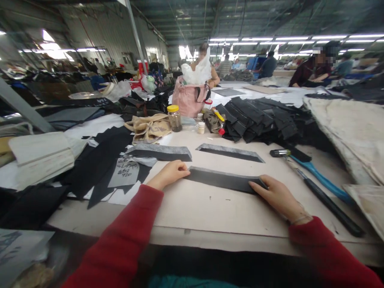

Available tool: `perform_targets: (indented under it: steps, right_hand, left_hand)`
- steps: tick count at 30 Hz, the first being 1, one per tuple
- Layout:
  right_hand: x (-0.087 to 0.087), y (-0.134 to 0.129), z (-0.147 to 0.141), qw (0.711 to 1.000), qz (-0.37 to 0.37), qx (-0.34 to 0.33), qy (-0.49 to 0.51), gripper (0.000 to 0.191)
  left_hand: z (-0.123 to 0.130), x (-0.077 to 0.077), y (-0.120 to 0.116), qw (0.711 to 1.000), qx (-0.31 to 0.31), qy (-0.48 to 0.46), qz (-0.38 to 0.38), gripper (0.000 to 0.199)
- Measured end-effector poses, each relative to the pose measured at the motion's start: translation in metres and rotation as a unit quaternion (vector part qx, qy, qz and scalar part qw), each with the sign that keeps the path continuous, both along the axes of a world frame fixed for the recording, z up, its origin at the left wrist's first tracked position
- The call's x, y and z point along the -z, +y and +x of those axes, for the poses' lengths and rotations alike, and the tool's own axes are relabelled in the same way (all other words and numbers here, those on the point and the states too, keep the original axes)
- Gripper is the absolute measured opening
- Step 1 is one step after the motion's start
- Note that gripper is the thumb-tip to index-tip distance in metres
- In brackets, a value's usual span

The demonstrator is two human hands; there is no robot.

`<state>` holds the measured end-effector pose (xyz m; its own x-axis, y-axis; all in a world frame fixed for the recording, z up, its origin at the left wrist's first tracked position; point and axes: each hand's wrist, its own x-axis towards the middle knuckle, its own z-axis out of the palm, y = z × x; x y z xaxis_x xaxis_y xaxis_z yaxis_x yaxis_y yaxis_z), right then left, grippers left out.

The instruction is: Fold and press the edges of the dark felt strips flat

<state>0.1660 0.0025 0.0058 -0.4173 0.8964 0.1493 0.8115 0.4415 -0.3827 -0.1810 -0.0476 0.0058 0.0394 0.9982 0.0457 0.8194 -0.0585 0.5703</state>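
A long black fabric strip with a grey upper edge lies across the pale board in front of me. My left hand pinches the strip's left end between thumb and fingers. At the other end, my right hand grips the strip with the thumb on its face and the fingers at its upper edge. Just beyond lie two similar pieces, a black-and-grey strip on the right and another strip on the left.
A blue-handled brush and a black-handled hammer lie at right. Black pieces are heaped behind, near a yellow-lidded jar and a pink bag. Dark cut pieces and a handwritten note cover the left. Co-workers are farther back.
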Motion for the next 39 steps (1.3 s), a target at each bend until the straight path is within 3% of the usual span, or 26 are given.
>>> perform_targets:
  steps: [7,27,32,34,37,39]
  right_hand:
    - [-0.004,-0.004,-0.007,0.998,0.049,-0.005,-0.030,0.029]
    - [-0.001,-0.005,-0.007,0.994,0.076,-0.030,-0.072,0.024]
    - [0.001,-0.004,-0.006,0.992,0.099,-0.044,-0.069,0.021]
    - [0.002,-0.003,-0.002,0.990,0.124,-0.030,-0.054,0.021]
    - [0.004,0.001,0.009,0.991,0.132,-0.021,-0.017,0.037]
    - [0.005,0.003,0.017,0.993,0.108,-0.047,-0.001,0.030]
  left_hand:
    - [0.004,-0.003,-0.001,0.999,-0.004,0.036,0.011,0.022]
    - [0.002,0.001,0.002,0.999,0.005,0.050,0.004,0.023]
    - [0.004,0.001,0.002,0.997,0.010,0.058,0.045,0.017]
    - [0.005,0.000,0.002,0.997,0.027,0.046,0.057,0.016]
    - [0.006,-0.002,0.004,0.995,0.076,0.018,0.054,0.012]
    - [0.005,-0.003,0.006,0.993,0.107,0.009,0.042,0.010]
